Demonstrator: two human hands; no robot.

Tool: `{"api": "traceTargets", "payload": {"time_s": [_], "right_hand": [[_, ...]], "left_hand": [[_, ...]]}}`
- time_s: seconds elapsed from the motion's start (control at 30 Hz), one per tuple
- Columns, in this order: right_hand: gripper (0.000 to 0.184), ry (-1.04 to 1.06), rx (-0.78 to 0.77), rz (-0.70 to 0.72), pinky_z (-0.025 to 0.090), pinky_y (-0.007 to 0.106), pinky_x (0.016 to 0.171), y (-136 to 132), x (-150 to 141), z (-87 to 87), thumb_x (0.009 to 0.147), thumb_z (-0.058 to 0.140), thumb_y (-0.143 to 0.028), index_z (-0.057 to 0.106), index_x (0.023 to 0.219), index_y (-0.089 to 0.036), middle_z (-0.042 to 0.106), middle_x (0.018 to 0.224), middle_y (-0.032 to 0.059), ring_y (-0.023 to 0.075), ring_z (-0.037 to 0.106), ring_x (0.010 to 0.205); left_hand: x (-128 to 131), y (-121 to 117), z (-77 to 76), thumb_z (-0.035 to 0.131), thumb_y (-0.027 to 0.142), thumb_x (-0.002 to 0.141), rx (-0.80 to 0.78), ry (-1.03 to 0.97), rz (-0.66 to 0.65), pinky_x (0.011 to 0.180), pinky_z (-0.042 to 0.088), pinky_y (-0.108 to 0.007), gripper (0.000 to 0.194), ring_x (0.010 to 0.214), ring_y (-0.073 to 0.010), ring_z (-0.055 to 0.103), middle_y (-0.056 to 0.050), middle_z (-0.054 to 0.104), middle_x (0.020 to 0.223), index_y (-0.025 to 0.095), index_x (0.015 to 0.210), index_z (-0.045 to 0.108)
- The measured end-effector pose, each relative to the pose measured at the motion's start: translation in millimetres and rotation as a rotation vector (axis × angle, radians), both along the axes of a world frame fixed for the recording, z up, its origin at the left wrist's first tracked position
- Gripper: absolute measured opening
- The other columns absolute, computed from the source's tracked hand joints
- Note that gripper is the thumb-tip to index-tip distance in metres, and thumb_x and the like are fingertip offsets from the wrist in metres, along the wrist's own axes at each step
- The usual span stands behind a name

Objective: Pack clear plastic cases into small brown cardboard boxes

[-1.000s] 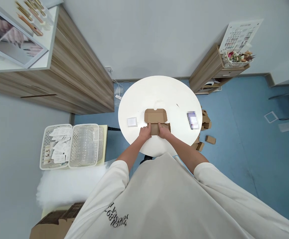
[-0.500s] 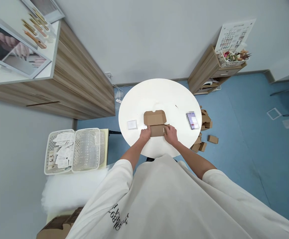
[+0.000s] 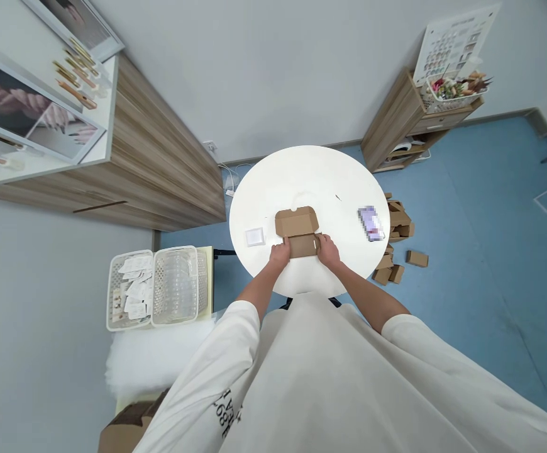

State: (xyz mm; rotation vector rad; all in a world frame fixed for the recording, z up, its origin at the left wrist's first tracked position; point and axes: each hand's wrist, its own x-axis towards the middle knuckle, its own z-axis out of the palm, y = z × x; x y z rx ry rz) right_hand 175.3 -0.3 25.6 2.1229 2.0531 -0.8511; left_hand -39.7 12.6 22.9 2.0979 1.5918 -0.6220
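The person's pale shirt is filling the lower part of the view and hiding the near edge of the round white table (image 3: 302,170), along with whatever is holding the table up. A wooden cabinet (image 3: 160,170) is running off the left edge, its top cut short by the frame. Two white mesh baskets (image 3: 158,286) are sitting on a low surface to the left of the table; one is holding papers, the other clear items too small to make out. A heap of small cardboard boxes (image 3: 396,242) is lying on the blue floor just beside the table's right rim, partly hidden behind it.

Near the middle of the table, a flat brown cardboard box (image 3: 298,231) is lying with its lid flap opened away from the person. The left hand (image 3: 279,255) is gripping the box's near left corner and the right hand (image 3: 329,250) is pressing against its right side; how the fingers are curling cannot be told at this size. A blurred purple item (image 3: 370,223) is lying near the right rim, unreadable. A small white square (image 3: 255,236) is resting left of the box, apart from it
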Motion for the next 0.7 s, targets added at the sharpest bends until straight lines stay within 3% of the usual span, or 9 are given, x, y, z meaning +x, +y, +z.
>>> {"api": "traceTargets", "payload": {"time_s": [0.13,0.23,0.33,0.47,0.57,0.7], "right_hand": [[0.071,0.075,0.037,0.021,0.044,0.036,0.093,-4.5,-7.4,11.9,0.093,0.038,-0.01,0.018,0.16,-0.023,0.047,0.145,0.014,0.0261,0.054,0.115],[0.074,0.123,0.047,0.024,0.043,0.037,0.098,-6.1,-16.4,15.5,0.097,0.042,-0.021,0.007,0.162,-0.021,0.046,0.148,0.0143,0.0272,0.051,0.122],[0.069,0.169,0.025,-0.077,0.043,0.035,0.1,-6.9,-21.9,13.7,0.099,0.044,-0.035,0.014,0.159,-0.018,0.049,0.146,0.0144,0.0265,0.049,0.127],[0.048,0.194,-0.09,-0.172,0.046,0.032,0.091,-4.8,-18.3,9.5,0.102,0.037,-0.032,0.031,0.147,-0.017,0.063,0.127,0.0128,0.0231,0.059,0.115],[0.037,0.112,-0.123,-0.129,0.045,0.031,0.08,1.8,-14.8,7.5,0.101,0.041,-0.032,0.037,0.136,-0.021,0.067,0.114,0.0097,0.0236,0.063,0.102],[0.03,-0.032,-0.112,0.021,0.042,0.031,0.072,13.8,-16.4,4.3,0.1,0.045,-0.03,0.038,0.128,-0.02,0.067,0.111,0.0112,0.0249,0.063,0.095]], "left_hand": [[-0.2,0.3,-0.7,0.076,0.022,0.081,-0.02,-0.002,0.006,0.09,0.043,-0.037,0.107,0.11,-0.0314,0.066,-0.022,0.068,0.116,0.007,0.159,0.003],[-0.1,0.5,-2.3,0.077,0.023,0.081,-0.017,-0.008,0.007,0.091,0.043,-0.037,0.109,0.111,-0.0312,0.066,-0.022,0.068,0.118,0.007,0.159,0.003],[0.1,0.6,-4.5,0.078,0.023,0.081,-0.008,-0.01,0.008,0.091,0.043,-0.036,0.108,0.111,-0.0311,0.066,-0.022,0.068,0.118,0.008,0.159,0.005],[0.4,0.8,-7.3,0.078,0.021,0.08,-0.003,-0.019,0.007,0.09,0.044,-0.036,0.108,0.109,-0.031,0.066,-0.022,0.068,0.116,0.007,0.159,0.006],[0.0,0.9,-8.8,0.077,0.018,0.079,-0.005,-0.043,0.014,0.09,0.043,-0.037,0.107,0.107,-0.0313,0.067,-0.022,0.069,0.115,0.007,0.159,0.007],[-1.0,0.5,-9.9,0.078,0.017,0.078,0.014,-0.073,0.025,0.09,0.043,-0.038,0.107,0.107,-0.0318,0.067,-0.022,0.069,0.113,0.005,0.158,0.009]]}}
